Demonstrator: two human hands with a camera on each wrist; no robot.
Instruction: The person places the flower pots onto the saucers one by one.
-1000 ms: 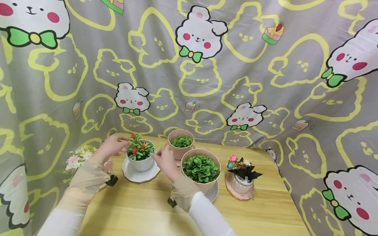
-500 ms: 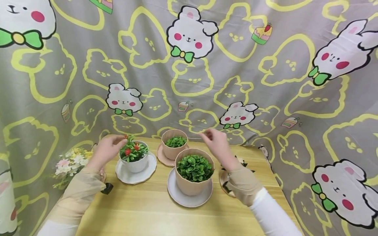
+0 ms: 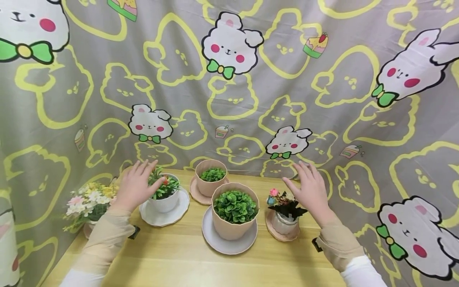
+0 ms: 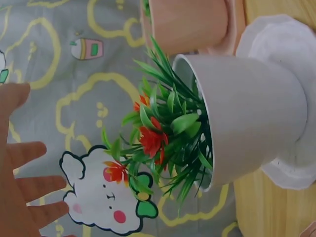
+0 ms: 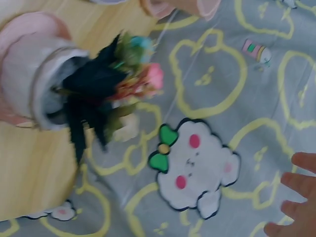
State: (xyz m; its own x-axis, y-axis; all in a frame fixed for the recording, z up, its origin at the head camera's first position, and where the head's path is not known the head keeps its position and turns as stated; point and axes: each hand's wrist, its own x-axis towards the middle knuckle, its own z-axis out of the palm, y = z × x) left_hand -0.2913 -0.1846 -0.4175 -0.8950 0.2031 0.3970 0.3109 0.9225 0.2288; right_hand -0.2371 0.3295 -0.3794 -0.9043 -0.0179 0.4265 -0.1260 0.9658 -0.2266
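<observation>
My left hand (image 3: 136, 185) hovers with spread fingers beside a white pot (image 4: 252, 108) of red-flowered green plant (image 4: 158, 133), which stands on a white saucer (image 3: 163, 219). A gap separates that hand from the plant in the left wrist view. On the right, my right hand (image 3: 310, 189) is raised, fingers spread and holding nothing. Nearest to it is a small pale pot (image 3: 285, 224) with pink and blue flowers and dark leaves (image 5: 94, 81), set on a pink saucer (image 3: 283, 236). Between the hands stands a large peach pot (image 3: 233, 229) of round green leaves on a grey saucer (image 3: 229, 249).
Behind the large pot is a smaller peach pot (image 3: 210, 187) with greenery on its own saucer. White, pink and yellow flowers (image 3: 89, 201) stand at the table's left edge. A rabbit-patterned curtain (image 3: 244, 119) encloses the wooden table (image 3: 215, 273) at the back and sides.
My right hand has moved from the red-flowered plant, over the middle, to the far right, and its fingers have spread. The left hand has opened out from the plant. The view has shifted slightly.
</observation>
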